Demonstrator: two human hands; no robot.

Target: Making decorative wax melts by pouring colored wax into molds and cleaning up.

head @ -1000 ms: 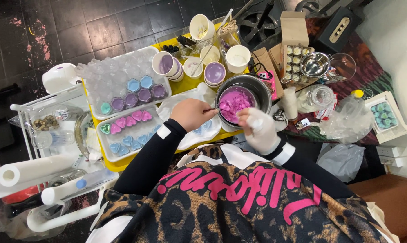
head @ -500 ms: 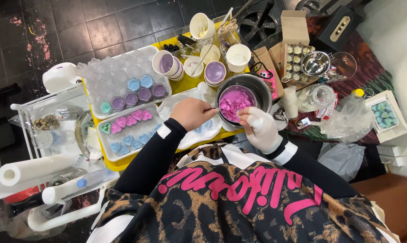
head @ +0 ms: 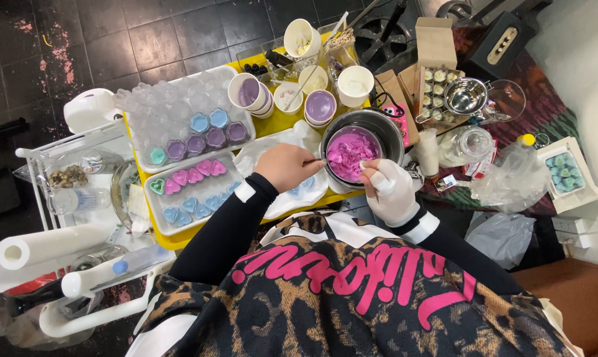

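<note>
Dark floor tiles frame a crowded yellow table (head: 272, 125) where a person works over a metal pot (head: 391, 129) of pink-purple wax chunks (head: 349, 153), which sits near the table's right edge. The left hand (head: 287, 166) is clenched around a thin metal tool (head: 314, 160) whose tip reaches to the pot's near-left rim. The right hand (head: 390, 190), in a white glove, rests at the pot's near rim with fingers curled; whether it grips the rim or merely steadies it cannot be told.

Left of the pot, a clear mould tray (head: 192, 188) holds pink and blue heart shapes, and a farther tray (head: 180, 119) holds blue and purple flower shapes. Paper cups (head: 320, 106) with purple residue stand just beyond the pot, and a white cloth (head: 272, 149) lies under the left hand.

Judged from this view, the stirring goes best with the gloved hand bracing the pot firmly, since it stands close to the table edge, and with the tool kept low among the chunks so that none flick onto the cloth or the filled moulds beside it.
</note>
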